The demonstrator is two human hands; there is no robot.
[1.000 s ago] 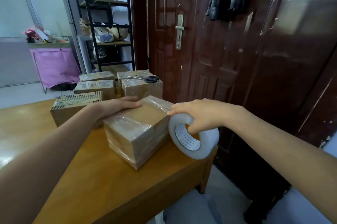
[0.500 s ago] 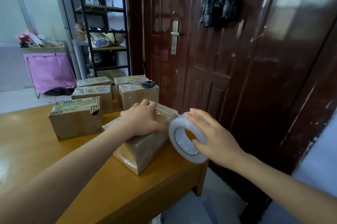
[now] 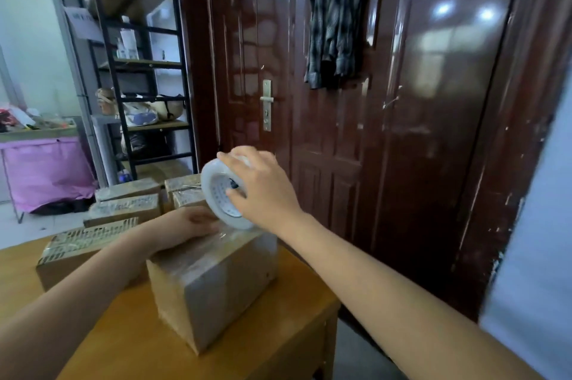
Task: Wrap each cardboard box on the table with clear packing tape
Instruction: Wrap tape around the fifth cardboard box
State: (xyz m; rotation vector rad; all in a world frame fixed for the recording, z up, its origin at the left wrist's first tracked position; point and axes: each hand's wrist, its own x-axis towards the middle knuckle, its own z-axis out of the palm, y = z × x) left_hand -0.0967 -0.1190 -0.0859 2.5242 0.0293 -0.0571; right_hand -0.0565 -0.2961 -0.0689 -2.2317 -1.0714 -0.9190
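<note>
clear tape roll (image 3: 221,194) gripped in right hand (image 3: 263,191) above far top edge of box (image 3: 213,280) at table (image 3: 263,345) corner, left hand (image 3: 188,225) flat, fingers straight, pinning the top; keep the strip taut, lay it flat.

right hand (image 3: 263,191) lifted tape roll (image 3: 221,194) from beside the box's (image 3: 213,280) right face to above its top | left hand (image 3: 188,225) slid back toward the top's far edge
</note>
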